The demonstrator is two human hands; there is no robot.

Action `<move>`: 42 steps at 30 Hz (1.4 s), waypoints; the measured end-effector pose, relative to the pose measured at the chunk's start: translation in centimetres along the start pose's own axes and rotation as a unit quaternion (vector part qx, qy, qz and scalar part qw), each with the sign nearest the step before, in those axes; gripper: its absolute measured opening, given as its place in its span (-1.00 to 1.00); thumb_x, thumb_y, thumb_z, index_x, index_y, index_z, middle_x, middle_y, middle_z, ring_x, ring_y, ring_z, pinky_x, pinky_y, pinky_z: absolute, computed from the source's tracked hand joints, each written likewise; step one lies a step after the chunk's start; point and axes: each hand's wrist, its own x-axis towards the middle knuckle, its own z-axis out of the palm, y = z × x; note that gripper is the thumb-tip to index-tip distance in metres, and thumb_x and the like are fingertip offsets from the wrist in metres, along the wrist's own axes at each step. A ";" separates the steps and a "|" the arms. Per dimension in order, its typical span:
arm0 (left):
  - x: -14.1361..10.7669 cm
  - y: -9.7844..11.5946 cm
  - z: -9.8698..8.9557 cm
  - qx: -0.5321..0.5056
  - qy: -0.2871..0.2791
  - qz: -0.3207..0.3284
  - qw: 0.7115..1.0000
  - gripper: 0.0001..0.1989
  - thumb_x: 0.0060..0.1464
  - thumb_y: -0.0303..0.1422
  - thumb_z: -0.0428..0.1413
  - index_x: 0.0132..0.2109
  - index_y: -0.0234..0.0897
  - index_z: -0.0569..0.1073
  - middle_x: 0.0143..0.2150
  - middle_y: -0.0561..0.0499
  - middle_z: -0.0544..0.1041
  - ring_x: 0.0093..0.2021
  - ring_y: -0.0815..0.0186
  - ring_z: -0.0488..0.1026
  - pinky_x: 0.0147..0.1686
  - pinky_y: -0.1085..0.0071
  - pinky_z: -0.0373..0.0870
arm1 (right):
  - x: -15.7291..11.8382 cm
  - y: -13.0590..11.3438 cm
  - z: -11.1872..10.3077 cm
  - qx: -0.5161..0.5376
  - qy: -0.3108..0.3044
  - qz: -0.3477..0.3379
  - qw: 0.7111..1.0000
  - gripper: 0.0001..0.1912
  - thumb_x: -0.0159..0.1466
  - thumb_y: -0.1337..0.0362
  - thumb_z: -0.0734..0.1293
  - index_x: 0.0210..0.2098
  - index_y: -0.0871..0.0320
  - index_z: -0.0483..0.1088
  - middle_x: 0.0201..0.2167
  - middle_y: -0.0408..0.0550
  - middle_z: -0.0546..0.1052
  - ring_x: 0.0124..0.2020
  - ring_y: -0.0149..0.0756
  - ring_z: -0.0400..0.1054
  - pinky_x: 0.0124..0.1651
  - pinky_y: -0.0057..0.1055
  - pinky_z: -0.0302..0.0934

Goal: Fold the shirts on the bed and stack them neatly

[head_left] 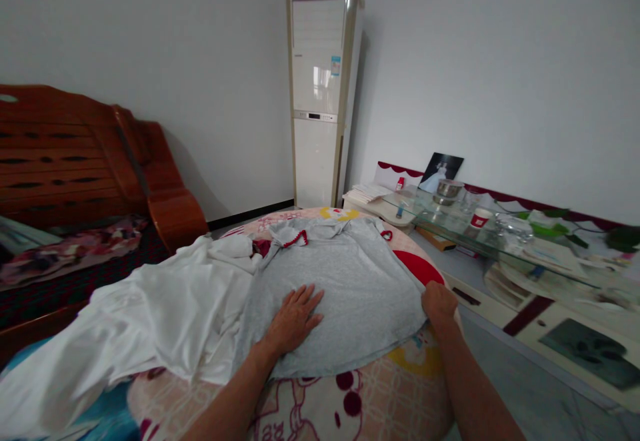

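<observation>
Squarely in front of the person, a grey shirt (350, 301) lies spread over a rounded, cloth-covered tabletop (385, 401), its hem toward the wearer of the camera and its collar end pointing away. The left hand (296, 319) rests on the left half of the fabric, palm down, fingers fanned apart and gripping nothing. The right hand (440, 302) is curled into a fist around the shirt's right edge, just above the hem corner, pinching the cloth. Both short sleeves carry red trim (the left one is bunched near the shoulder, while only a small loop of the right one's edging shows). Just beside the shirt, touching its left side, white fabric (175, 301) sits in a loose, crumpled heap that trails off toward the lower left corner, over something blue (115, 414). Printed figures in pink, red and yellow show on the table covering around the shirt. Beyond, a reddish wooden sofa (175, 211) stands to the left, a tall white air conditioner (317, 154) in the corner, and to the right a low cabinet with a glass top bearing a red and white cup (481, 218), a metal bowl (450, 188) and a propped photo (440, 171).
</observation>
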 end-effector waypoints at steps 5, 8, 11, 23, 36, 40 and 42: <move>0.0 -0.1 0.1 -0.002 0.004 0.001 1.000 -0.45 0.25 -0.08 -0.13 0.33 -0.04 0.11 0.39 -0.05 0.08 0.36 0.12 0.01 0.29 0.07 -0.04 | 0.4 1.3 -0.6 -0.013 0.004 0.069 0.998 -0.72 0.27 0.40 0.14 -0.26 0.26 0.48 -0.26 0.21 0.55 -0.18 -0.10 0.48 -0.22 -0.30 0.31; 0.0 0.0 0.1 -0.002 0.002 -0.001 1.000 -0.45 0.25 -0.08 -0.13 0.33 -0.04 0.12 0.38 -0.05 0.09 0.36 0.13 0.01 0.29 0.08 -0.05 | 0.2 0.8 -1.0 -0.015 0.008 0.070 0.997 -0.69 0.27 0.45 0.11 -0.25 0.28 0.48 -0.25 0.22 0.55 -0.18 -0.07 0.48 -0.21 -0.27 0.31; 0.0 0.0 0.1 -0.002 0.007 0.003 1.000 -0.46 0.25 -0.09 -0.12 0.33 -0.04 0.12 0.38 -0.05 0.09 0.36 0.12 0.02 0.29 0.08 -0.04 | -0.7 -1.2 -1.2 -0.013 0.036 0.002 0.999 -0.65 0.28 0.47 0.07 -0.18 0.29 0.47 -0.20 0.25 0.52 -0.13 -0.07 0.44 -0.11 -0.24 0.28; 0.0 0.0 0.2 -0.004 0.005 0.002 1.000 -0.46 0.25 -0.09 -0.13 0.33 -0.04 0.12 0.38 -0.06 0.09 0.36 0.12 0.01 0.28 0.07 -0.04 | -0.8 -1.9 -0.9 0.029 0.033 -0.024 0.999 -0.59 0.28 0.51 0.02 -0.27 0.31 0.49 -0.26 0.28 0.49 -0.13 -0.08 0.41 -0.07 -0.19 0.26; -0.3 0.3 -0.2 -0.026 -0.003 -0.011 1.000 -0.45 0.25 -0.10 -0.09 0.33 -0.05 0.10 0.39 -0.06 0.06 0.38 0.13 -0.03 0.30 0.05 -0.06 | 3.1 -9.8 2.0 0.143 0.035 -0.211 0.966 -0.54 0.36 0.30 0.01 0.09 0.39 0.34 0.00 0.29 0.48 0.10 -0.12 0.33 0.19 -0.18 0.12; -0.3 0.5 -0.4 -0.038 -0.006 -0.013 0.999 -0.45 0.24 -0.10 -0.09 0.33 -0.05 0.11 0.39 -0.06 0.06 0.38 0.13 -0.03 0.30 0.03 -0.07 | 6.0 -10.5 1.5 0.148 0.015 -0.217 0.965 -0.51 0.37 0.30 -0.02 0.10 0.43 0.32 0.02 0.32 0.46 0.10 -0.14 0.33 0.17 -0.23 0.14; -0.4 0.5 -0.4 -0.040 -0.005 -0.012 0.999 -0.45 0.24 -0.10 -0.08 0.33 -0.04 0.11 0.39 -0.06 0.06 0.38 0.13 -0.03 0.30 0.04 -0.07 | 6.5 -12.1 1.7 0.156 0.002 -0.261 0.953 -0.53 0.37 0.29 -0.01 0.14 0.31 0.31 0.10 0.16 0.43 0.16 -0.26 0.27 0.21 -0.32 0.10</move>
